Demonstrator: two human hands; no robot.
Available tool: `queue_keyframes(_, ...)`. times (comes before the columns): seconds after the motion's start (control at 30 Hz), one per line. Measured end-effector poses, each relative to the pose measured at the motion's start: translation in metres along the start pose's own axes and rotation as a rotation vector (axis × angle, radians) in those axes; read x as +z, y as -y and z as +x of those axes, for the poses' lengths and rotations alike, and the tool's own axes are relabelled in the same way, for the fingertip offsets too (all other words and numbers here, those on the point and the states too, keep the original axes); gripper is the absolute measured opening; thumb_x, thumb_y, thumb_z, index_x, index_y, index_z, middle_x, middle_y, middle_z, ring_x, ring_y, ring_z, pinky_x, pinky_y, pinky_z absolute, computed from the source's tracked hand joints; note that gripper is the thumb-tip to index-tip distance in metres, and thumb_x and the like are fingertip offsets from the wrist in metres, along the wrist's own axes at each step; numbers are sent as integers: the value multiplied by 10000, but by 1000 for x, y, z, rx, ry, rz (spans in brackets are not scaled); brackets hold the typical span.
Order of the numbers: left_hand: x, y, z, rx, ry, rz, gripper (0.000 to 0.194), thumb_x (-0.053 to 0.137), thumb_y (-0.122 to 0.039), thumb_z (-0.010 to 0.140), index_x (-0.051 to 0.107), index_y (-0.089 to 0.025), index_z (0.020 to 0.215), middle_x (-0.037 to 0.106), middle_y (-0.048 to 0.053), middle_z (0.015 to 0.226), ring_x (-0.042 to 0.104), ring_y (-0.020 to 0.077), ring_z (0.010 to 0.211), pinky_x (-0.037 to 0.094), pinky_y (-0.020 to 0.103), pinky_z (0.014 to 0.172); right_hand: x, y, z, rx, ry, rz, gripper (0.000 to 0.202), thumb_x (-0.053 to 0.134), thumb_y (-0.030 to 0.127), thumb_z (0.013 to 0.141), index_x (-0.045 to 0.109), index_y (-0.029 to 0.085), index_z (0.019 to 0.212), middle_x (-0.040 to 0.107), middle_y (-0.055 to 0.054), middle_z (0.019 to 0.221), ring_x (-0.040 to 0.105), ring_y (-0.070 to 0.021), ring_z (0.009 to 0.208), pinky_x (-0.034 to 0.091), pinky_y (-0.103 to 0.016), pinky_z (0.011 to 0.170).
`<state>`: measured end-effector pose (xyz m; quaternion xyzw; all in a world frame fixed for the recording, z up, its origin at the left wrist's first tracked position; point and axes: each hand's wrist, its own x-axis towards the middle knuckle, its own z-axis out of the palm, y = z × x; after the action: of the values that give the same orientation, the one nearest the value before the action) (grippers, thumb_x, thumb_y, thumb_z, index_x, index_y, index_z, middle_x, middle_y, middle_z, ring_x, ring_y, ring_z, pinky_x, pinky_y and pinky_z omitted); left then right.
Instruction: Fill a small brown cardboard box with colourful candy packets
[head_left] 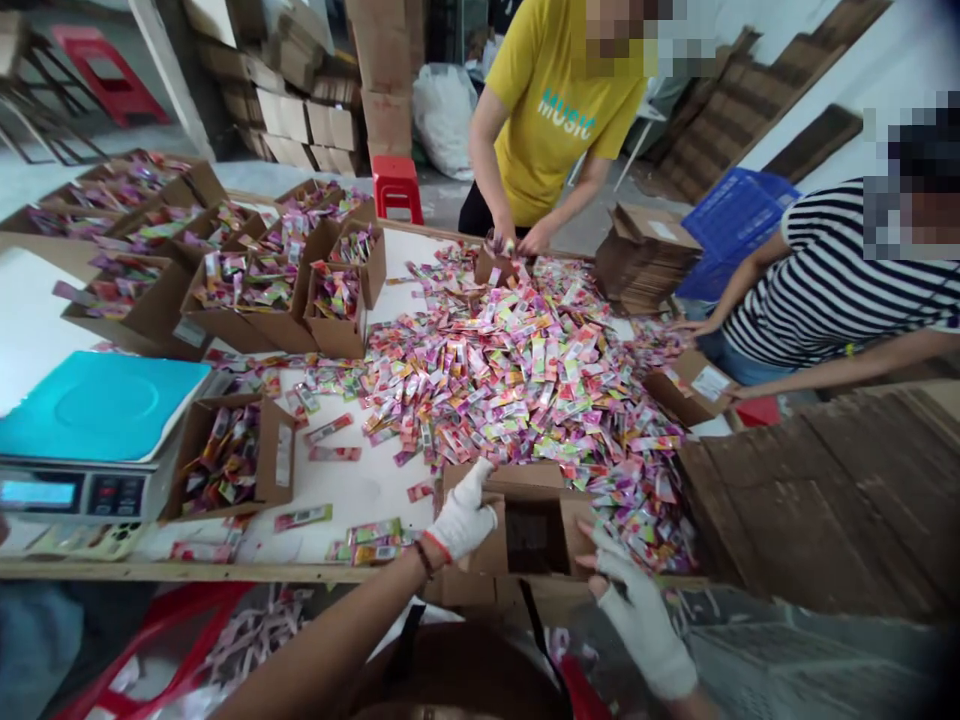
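Both my hands wear white cloth gloves. My left hand (463, 515) grips the left flap of a small open cardboard box (534, 538) at the table's near edge. My right hand (639, 610) rests at the box's right flap, fingers spread toward the sachets. The box looks empty and dark inside. A big heap of colourful sachets (525, 370) covers the white table (352, 485) just beyond the box.
A teal-topped weighing scale (90, 430) stands at the left. Several filled cardboard boxes (247, 290) sit behind it, one (229, 460) beside the scale. A person in yellow (555, 110) and a person in stripes (832, 285) work across the table. Flat cartons (645, 255) and dark wooden boards (825, 490) lie to the right.
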<state>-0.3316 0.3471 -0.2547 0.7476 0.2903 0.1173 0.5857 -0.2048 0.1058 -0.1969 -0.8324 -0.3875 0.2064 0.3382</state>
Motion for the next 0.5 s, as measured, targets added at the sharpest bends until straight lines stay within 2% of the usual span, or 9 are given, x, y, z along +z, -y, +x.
queue_keyframes(0.07, -8, -12, 11, 12, 85, 114, 455, 543, -141, 684, 630, -166, 1130, 676, 76, 1074, 609, 237, 1031, 452, 365, 975, 10, -4, 12, 77, -167, -82, 229, 541, 421, 778, 576, 204, 713, 593, -116, 987, 538, -250, 986, 437, -426, 893)
queue_keyframes(0.13, -23, -34, 16, 97, 223, 234, 304, 559, -171, 678, 707, -205, 941, 711, 55, 904, 647, 244, 887, 484, 363, 898, 24, -10, 24, 175, -361, -146, 266, 579, 463, 714, 499, 209, 721, 536, -68, 839, 511, -232, 849, 448, -409, 797)
queue_keyframes(0.2, -32, -57, 11, 219, 291, 284, 272, 631, -269, 659, 714, -237, 916, 709, 50, 892, 643, 257, 873, 459, 369, 919, 36, -15, 31, 262, -475, -147, 344, 589, 504, 676, 469, 207, 804, 504, -44, 825, 487, -219, 810, 441, -394, 770)
queue_keyframes(0.23, -33, -66, 5, 268, 300, 296, 362, 674, -347, 636, 700, -245, 982, 700, 59, 969, 628, 274, 933, 421, 385, 972, 38, -16, 31, 303, -489, -130, 366, 574, 515, 681, 463, 203, 837, 509, -49, 845, 490, -219, 819, 439, -392, 778)
queue_keyframes(0.3, -25, -74, -13, 351, 327, 347, 705, 733, -506, 558, 604, -230, 1193, 604, 103, 1223, 524, 331, 1140, 246, 462, 1101, 32, -18, 25, 379, -422, -68, 379, 528, 515, 710, 477, 191, 900, 545, -73, 904, 515, -230, 860, 439, -396, 809)
queue_keyframes(0.37, -10, -71, -31, 408, 381, 464, 966, 737, -597, 520, 454, -189, 1349, 419, 152, 1413, 343, 386, 1298, 9, 560, 1122, 15, -12, 15, 419, -300, 18, 403, 480, 492, 737, 501, 178, 988, 588, -101, 994, 550, -240, 924, 444, -395, 844)
queue_keyframes(0.43, 3, -62, -45, 418, 411, 580, 1042, 717, -631, 538, 370, -160, 1401, 304, 177, 1473, 230, 407, 1351, -126, 609, 1072, -5, 2, 9, 416, -215, 4, 408, 473, 472, 738, 526, 184, 1022, 621, -100, 1015, 580, -236, 929, 454, -380, 840)
queue_keyframes(0.5, 12, -55, -52, 393, 413, 658, 1030, 684, -648, 575, 349, -149, 1412, 255, 184, 1491, 182, 400, 1370, -166, 603, 1059, -15, 23, 13, 362, -117, -182, 294, 469, 451, 754, 573, 223, 909, 654, -66, 909, 594, -221, 836, 455, -355, 774)
